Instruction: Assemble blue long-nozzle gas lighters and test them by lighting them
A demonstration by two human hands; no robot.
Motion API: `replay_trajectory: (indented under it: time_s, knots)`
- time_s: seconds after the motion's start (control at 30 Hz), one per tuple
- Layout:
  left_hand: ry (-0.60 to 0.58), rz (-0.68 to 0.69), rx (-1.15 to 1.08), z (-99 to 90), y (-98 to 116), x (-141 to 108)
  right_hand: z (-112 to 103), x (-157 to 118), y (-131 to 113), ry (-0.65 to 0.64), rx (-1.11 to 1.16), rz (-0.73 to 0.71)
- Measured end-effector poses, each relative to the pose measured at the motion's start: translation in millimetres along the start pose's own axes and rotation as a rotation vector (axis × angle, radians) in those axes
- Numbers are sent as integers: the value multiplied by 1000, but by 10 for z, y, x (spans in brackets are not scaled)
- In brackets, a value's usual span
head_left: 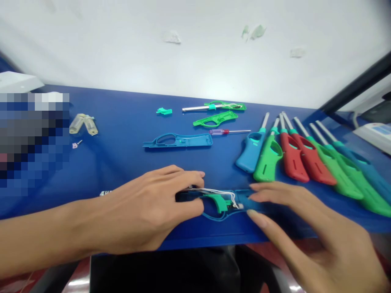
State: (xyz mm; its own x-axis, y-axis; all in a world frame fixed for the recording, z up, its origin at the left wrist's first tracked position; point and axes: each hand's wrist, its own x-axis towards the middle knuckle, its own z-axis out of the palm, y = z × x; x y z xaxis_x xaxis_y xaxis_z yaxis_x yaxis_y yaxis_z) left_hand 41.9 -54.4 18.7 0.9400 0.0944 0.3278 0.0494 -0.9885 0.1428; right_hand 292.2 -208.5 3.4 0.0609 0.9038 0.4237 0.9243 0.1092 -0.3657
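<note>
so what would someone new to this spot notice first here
Probably the fanned row of red, green and blue lighters on the right of the blue table. Next, at the front, the open blue shell with its green trigger and white wires, the left-hand grip at its left end and the right-hand grip at its right. Behind it lies a purple-handled screwdriver.

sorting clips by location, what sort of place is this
Probably an assembly or repair bench, perhaps in a workshop: a row of long-necked lighters, a screwdriver, and an open blue casing with white wires showing.
</note>
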Motion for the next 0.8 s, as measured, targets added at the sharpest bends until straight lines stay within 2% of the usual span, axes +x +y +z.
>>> replay_trajectory:
  time_s: [0.1,0.23,0.33,0.4,0.5,0.57,0.7,0.8]
  knots:
    - [22,-8,-40,-4,-44,-4,2,0,29,-56,-34,-94]
    - [111,-11,-94,-19,-59,5,69,60,-67,-47,-39,-180]
    - [135,-5,-37,-21,-42,10,110,98,-140,-30,-11,-195]
    - [107,-56,-34,-10,-32,24,129,108,-169,-21,11,-203]
    - [61,-217,-183,-17,-33,69,152,102,-185,-22,45,-199]
    - [32,-268,-291,-68,-45,106,168,86,-183,-21,50,-194]
    - [-43,-229,-355,-234,-73,150,202,67,-186,-9,75,-200]
    - [-67,-174,-291,-298,-72,152,224,81,-214,-1,91,-213]
